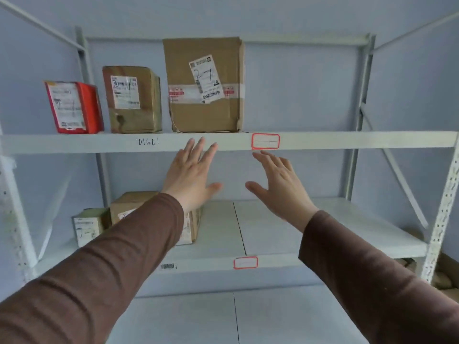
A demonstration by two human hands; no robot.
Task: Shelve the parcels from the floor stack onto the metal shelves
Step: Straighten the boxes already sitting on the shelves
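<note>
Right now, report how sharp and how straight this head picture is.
Head view: soft, even light, no hard glare. Wide-angle bending bows the white metal shelf uprights outward at the edges. The tall brown cardboard box reads fairly sharp, though its label text is illegible. The open left hand and right hand are slightly blurred.

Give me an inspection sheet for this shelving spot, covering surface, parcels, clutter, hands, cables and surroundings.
Surface: upper shelf and lower shelf, pale metal; right halves bare.
Job's things: red parcel, taped brown parcel and tall cardboard parcel stand upright in a row on the upper shelf; two small cartons on the lower shelf, partly hidden by the left sleeve.
Clutter: crumpled brown packaging low at right, beyond the frame.
Hands: left hand and right hand open, holding nothing, below the upper shelf edge.
Cables: nothing seen.
Surroundings: plain bluish wall.
</note>
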